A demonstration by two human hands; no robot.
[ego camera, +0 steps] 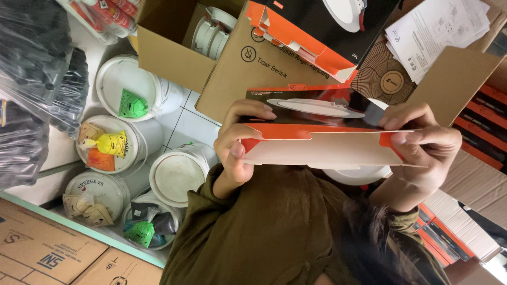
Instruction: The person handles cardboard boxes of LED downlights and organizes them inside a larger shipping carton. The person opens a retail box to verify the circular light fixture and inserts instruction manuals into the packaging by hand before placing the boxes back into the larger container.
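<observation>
Orange-and-black carton (317, 129) sits centre frame, held up between both hands in front of the torso, with an end flap folded open toward the camera and its pale inside showing. A round white lamp disc (355, 176) pokes out below the carton's lower edge; I can't tell if it's seated inside or just behind.

Risks as I read them:
- The open flap faces down and toward me, so the disc could slide out and drop if the carton tips further. Nothing is visibly supporting it from below.
- The grip is on thin card edges only. A squeeze could crease or tear the flap at its orange corner tabs.
- It's crowded underneath: white lidded buckets (178, 177) on the tiled floor (182, 124), so a dropped disc hits hard surfaces.

Left hand (238, 138): curled around the carton's left end, fingers over the top face, thumb pressed on the flap corner. Firm grasp, partly closed.

Right hand (425, 142): pinching the right end, thumb on the orange tab, fingers wrapped behind. Also closed on the carton, neither hand free.

Around it: a large brown cardboard box (248, 68) behind, holding more white fittings, a printed instruction sheet (438, 31) top right, stacked orange-edged cartons (441, 237) lower right, bagged dark goods (31, 79) on the left.
</observation>
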